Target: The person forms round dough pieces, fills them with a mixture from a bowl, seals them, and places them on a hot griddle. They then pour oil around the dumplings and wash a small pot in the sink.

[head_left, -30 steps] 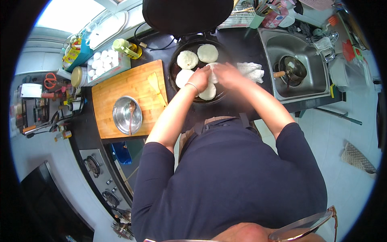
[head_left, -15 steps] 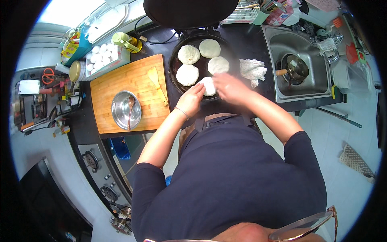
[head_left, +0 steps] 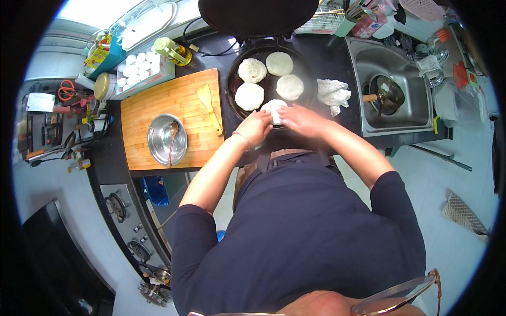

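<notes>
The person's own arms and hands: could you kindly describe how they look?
Dark navy fabric sleeves end near the elbows. The left hand and right hand are ungloved; a thin, light-coloured band circles the left wrist, while none shows on the right.

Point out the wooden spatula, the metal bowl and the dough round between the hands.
Wooden spatula point(head_left: 213, 116), head view: on its handle.
Metal bowl point(head_left: 156, 140), head view: on its inner left wall.
Dough round point(head_left: 274, 107), head view: on its top face.
</notes>
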The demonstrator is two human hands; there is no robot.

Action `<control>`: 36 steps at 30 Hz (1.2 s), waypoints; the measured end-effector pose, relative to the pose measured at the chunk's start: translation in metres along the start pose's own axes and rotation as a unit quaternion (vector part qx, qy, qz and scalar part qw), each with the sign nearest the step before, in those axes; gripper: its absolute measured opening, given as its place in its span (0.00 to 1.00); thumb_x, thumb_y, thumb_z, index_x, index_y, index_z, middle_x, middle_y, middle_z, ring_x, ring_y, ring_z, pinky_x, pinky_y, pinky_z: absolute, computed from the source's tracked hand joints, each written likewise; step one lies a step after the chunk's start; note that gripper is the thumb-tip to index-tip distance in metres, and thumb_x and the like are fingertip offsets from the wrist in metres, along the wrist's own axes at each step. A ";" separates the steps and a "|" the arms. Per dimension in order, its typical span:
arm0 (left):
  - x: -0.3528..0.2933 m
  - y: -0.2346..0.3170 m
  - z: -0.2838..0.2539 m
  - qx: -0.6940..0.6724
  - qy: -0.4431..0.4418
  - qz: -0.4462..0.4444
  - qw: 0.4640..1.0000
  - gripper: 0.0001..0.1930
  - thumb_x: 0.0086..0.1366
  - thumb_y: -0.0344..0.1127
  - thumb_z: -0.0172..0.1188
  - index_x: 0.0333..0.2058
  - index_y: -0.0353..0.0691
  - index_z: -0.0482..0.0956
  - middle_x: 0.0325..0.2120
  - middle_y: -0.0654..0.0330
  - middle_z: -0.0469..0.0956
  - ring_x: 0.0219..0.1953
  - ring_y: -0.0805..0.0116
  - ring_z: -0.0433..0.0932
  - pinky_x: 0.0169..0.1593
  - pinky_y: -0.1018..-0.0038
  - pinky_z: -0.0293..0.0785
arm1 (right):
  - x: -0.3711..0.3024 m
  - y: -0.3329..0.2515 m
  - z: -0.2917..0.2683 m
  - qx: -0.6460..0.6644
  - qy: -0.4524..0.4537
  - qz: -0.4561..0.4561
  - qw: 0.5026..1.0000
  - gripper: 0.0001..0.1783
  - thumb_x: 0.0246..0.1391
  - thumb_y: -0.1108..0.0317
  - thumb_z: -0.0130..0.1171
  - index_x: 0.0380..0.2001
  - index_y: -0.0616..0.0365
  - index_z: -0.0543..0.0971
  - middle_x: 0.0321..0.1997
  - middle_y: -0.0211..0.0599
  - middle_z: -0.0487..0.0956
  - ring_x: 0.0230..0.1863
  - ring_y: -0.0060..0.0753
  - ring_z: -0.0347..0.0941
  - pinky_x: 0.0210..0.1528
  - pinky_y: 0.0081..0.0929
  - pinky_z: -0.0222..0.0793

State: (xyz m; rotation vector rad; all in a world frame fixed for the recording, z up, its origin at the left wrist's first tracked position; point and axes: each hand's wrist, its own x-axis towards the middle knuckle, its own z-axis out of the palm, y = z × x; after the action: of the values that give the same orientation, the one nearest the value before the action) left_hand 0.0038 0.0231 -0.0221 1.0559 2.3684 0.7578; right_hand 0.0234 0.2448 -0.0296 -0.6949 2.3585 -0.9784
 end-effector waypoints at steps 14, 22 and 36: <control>-0.007 -0.008 0.039 0.126 0.078 0.037 0.988 0.22 0.53 0.29 0.54 0.48 0.29 0.68 0.48 0.47 0.69 0.56 0.50 0.63 0.59 0.61 0.58 | 0.029 -0.005 0.021 -0.310 0.067 -0.057 0.947 0.29 0.48 0.62 0.47 0.54 0.66 0.64 0.61 0.49 0.61 0.64 0.40 0.54 0.65 0.38 0.45; -0.006 -0.007 0.022 0.062 0.167 0.030 0.984 0.22 0.53 0.25 0.53 0.49 0.30 0.67 0.51 0.44 0.65 0.56 0.47 0.62 0.59 0.64 0.59 | 0.018 -0.008 -0.023 -0.078 0.109 -0.038 0.990 0.19 0.44 0.70 0.50 0.42 0.66 0.74 0.50 0.50 0.71 0.56 0.47 0.63 0.60 0.38 0.56; 0.002 -0.005 0.010 0.039 0.133 0.002 0.990 0.17 0.54 0.30 0.55 0.44 0.32 0.71 0.48 0.47 0.68 0.54 0.49 0.65 0.57 0.63 0.60 | 0.011 -0.010 -0.018 -0.137 0.095 -0.054 0.985 0.17 0.46 0.67 0.51 0.38 0.67 0.74 0.44 0.48 0.73 0.50 0.46 0.67 0.53 0.38 0.61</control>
State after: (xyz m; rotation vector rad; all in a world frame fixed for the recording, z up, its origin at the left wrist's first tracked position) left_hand 0.0061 0.0251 -0.0329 1.0480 2.6402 0.8596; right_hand 0.0074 0.2408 -0.0134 -0.8744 2.6801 -0.7999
